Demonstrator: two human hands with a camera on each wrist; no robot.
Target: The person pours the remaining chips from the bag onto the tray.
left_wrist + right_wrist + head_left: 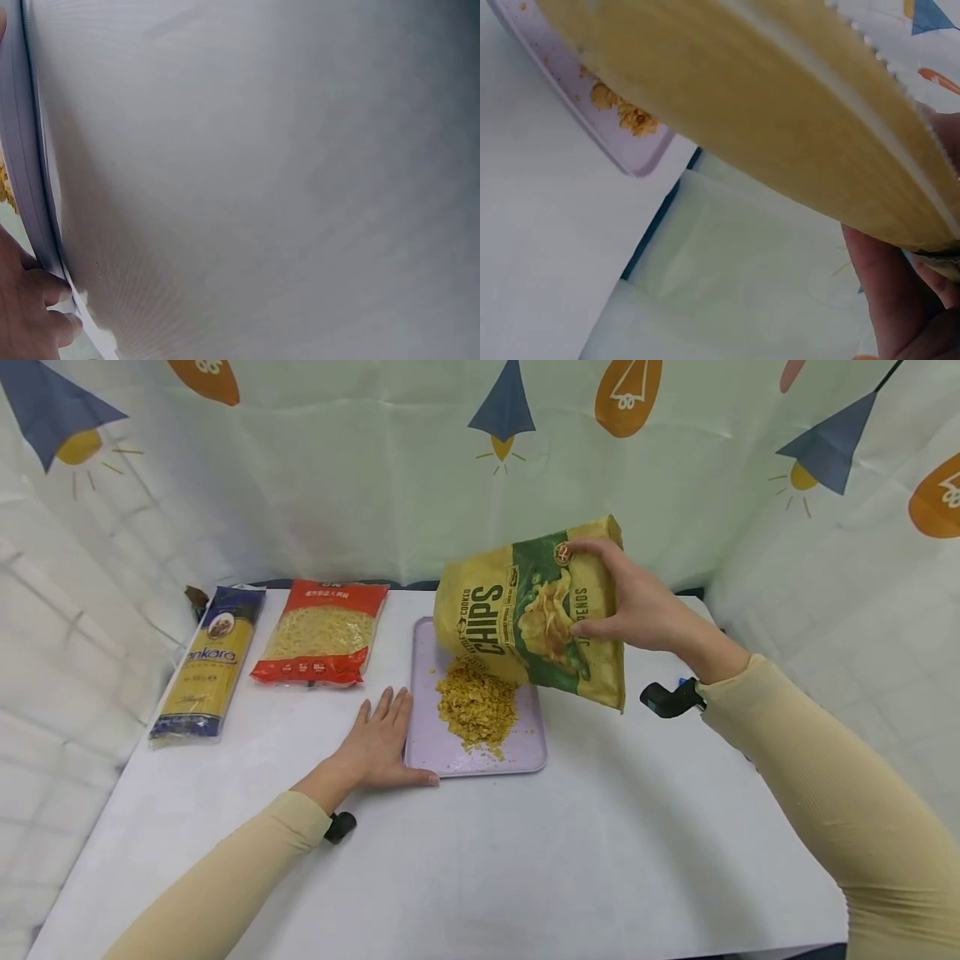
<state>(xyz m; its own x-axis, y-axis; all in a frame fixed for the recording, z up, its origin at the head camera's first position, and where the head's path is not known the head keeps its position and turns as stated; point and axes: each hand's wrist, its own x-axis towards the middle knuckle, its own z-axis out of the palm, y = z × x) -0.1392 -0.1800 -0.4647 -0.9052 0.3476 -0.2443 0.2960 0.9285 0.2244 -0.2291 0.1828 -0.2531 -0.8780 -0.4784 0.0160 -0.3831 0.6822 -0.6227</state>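
Note:
My right hand (645, 602) grips a yellow and green bag of jalapeño chips (551, 610) by its bottom end, thumb on the front. The bag is tilted on its side above a lilac tray (528, 752), its mouth toward the left and down. Under it lies a heap of crushed chips (480, 706) on the tray. The bag hides part of the tray's far side. At the tray's left edge my left hand (382, 752) rests with fingers spread, thumb along the near left corner. In the right wrist view, the plain side of the bag (727, 112) fills the upper part.
Left of the tray lies a red and clear bag of pasta (322, 635). Farther left is a long blue and yellow pack of spaghetti (210, 664). A white cloth (487, 868) covers the table, and a printed curtain (420, 468) hangs behind it.

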